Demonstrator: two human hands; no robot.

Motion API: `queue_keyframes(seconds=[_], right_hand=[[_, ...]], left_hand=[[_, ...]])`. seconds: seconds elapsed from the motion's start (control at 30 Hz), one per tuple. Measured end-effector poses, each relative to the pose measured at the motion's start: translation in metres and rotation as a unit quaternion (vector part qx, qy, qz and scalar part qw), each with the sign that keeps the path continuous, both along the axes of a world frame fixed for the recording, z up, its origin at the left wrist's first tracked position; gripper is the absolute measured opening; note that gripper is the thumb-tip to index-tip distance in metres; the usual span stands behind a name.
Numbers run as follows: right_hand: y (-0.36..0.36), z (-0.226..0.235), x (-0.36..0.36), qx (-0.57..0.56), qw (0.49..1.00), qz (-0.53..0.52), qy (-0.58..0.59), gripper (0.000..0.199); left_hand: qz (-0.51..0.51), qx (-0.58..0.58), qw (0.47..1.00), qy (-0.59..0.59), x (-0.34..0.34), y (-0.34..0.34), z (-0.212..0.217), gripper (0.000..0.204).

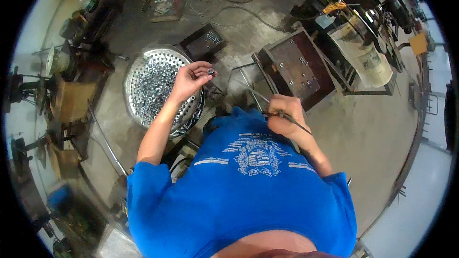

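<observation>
My left hand (187, 82) pinches a small metal nut (210, 71) between thumb and fingertips. It is raised at the right rim of a round perforated metal tray (165, 53), which is heaped with loose nuts (155, 83). My right hand (285, 114) is closed around a thin dark rod-like tool (300, 126) in front of my chest. The tool slants from upper left to lower right, and its exact kind cannot be made out. Beyond the right hand stands a rusty metal box (282, 62) with several nuts scattered on its top.
A dark open box (193, 50) with small metal pieces stands behind the tray. Cables (234, 8) lie on the floor farther back. Machinery (377, 0) and a sheet of paper (361, 50) are at right. More equipment (71, 95) lines the left side.
</observation>
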State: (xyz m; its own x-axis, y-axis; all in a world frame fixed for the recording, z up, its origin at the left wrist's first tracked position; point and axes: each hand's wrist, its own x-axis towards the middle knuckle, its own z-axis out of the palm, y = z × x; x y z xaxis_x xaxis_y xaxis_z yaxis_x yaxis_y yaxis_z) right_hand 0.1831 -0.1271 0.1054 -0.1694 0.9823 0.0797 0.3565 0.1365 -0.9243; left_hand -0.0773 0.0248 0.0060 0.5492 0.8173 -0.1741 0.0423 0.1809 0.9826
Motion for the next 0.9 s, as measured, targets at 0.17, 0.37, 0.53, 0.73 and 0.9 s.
queue_keyframes(seconds=[0.17, 0.37, 0.53, 0.73, 0.9], right_hand=[[0.012, 0.0, -0.01, 0.064, 0.996, 0.065, 0.011, 0.022], [0.006, 0.0, -0.009, 0.058, 0.996, 0.06, 0.016, 0.02], [0.008, -0.005, -0.006, 0.032, 0.997, 0.065, 0.015, 0.018], [0.019, -0.038, -0.004, 0.039, 0.998, 0.052, -0.028, 0.017], [-0.007, -0.039, 0.03, 0.035, 0.997, -0.029, -0.065, 0.021]], left_hand=[[-0.072, 0.24, 0.962, 0.108, 0.011, -0.009, 0.019, 0.027], [-0.08, 0.297, 0.943, 0.131, 0.019, -0.013, 0.025, 0.026], [-0.117, 0.311, 0.935, 0.121, 0.03, -0.014, 0.026, 0.026], [-0.21, 0.377, 0.901, 0.041, 0.071, -0.019, 0.016, 0.027], [-0.25, 0.411, 0.874, 0.067, 0.114, -0.009, -0.016, 0.029]])
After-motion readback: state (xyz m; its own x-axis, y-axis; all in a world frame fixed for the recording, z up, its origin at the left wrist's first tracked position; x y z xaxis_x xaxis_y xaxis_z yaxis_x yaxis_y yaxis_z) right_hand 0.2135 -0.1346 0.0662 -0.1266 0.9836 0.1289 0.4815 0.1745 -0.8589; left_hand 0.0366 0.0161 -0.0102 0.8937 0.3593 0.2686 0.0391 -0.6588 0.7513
